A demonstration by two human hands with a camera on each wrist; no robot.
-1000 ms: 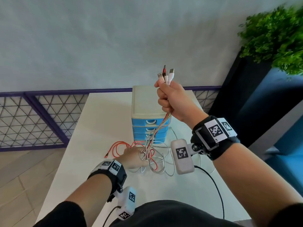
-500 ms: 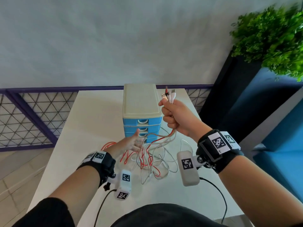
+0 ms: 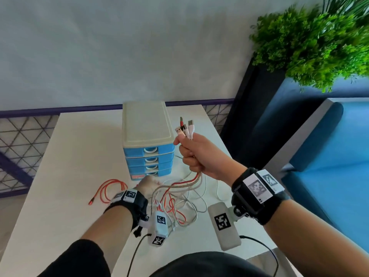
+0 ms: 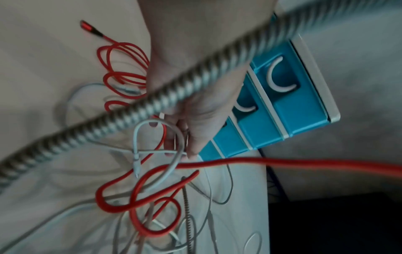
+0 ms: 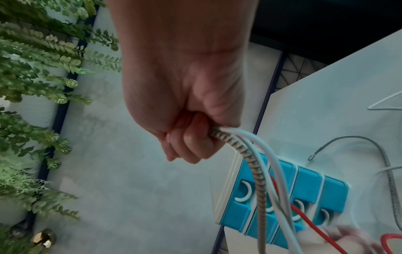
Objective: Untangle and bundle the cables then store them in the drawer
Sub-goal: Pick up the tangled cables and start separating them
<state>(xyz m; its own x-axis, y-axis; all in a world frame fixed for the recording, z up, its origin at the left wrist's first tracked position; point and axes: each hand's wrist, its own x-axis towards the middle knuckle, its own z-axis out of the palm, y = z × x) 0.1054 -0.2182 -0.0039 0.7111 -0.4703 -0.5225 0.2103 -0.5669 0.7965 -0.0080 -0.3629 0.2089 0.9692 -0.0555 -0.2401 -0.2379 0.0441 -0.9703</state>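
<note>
The right hand (image 3: 196, 154) fists the cables (image 3: 184, 184) (plugs up); the left hand (image 3: 148, 183) seemingly rests loose-fingered among them.

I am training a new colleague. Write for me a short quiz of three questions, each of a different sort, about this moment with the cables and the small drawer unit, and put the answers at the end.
1. True or false: the right hand grips several cable ends with the plugs pointing up.
2. Multiple choice: where is the left hand? A) on top of the drawer unit; B) low at the tangled cables, in front of the unit's bottom drawer; C) off the table.
3. Fill in: all four blue drawers are ____.

Key: 1 true; 2 B; 3 closed.
</note>
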